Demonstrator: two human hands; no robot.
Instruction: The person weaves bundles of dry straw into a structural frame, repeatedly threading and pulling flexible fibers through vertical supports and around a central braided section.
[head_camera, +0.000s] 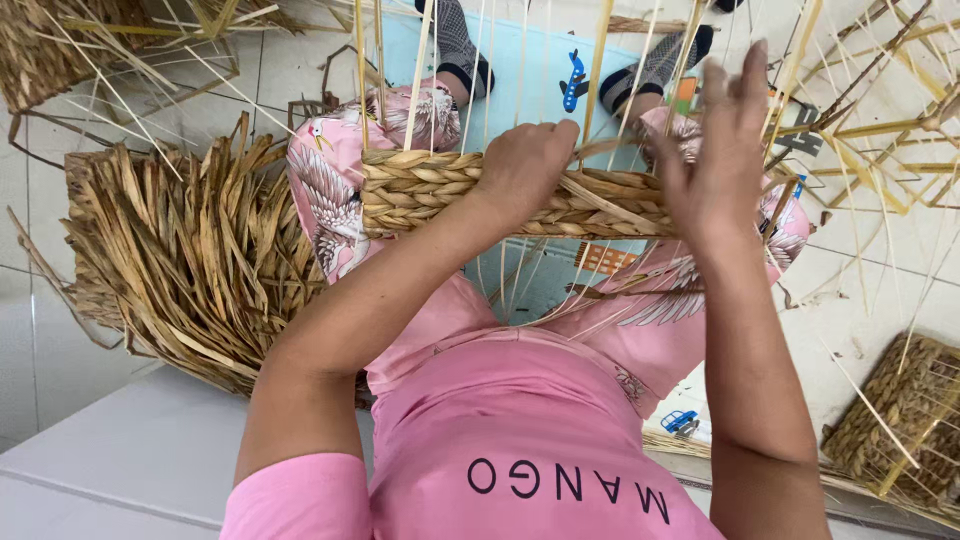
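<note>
The left hand (525, 165) is reached forward from a bent arm and laid over the rim of a half-woven straw basket (420, 190) held on the lap, fingers curled shut on its braided band. The right hand (715, 140) is raised beside it, fingers spread apart, touching upright strands (600, 60).

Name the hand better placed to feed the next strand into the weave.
Probably right. The right hand hovers open at the woven band's unfinished end, while the left hand grips that band, steadying it.
</note>
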